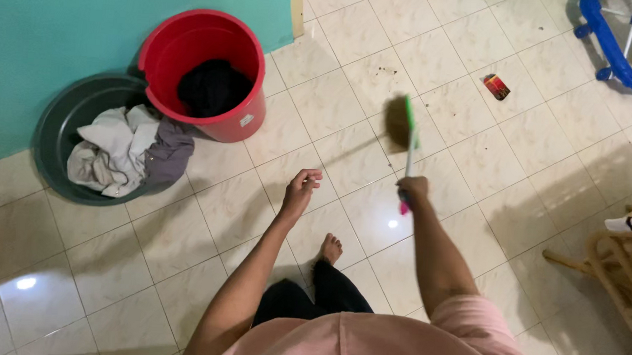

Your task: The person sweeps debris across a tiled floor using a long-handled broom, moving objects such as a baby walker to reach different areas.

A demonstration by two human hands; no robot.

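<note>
Right hand gripping broom; open tiles around.

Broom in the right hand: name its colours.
Green head, pale handle, pink grip end on the broom; head view.

Open tiled floor lies ahead. Obstructions: red bucket and grey basin against the left wall; wooden chair at right edge.
</note>
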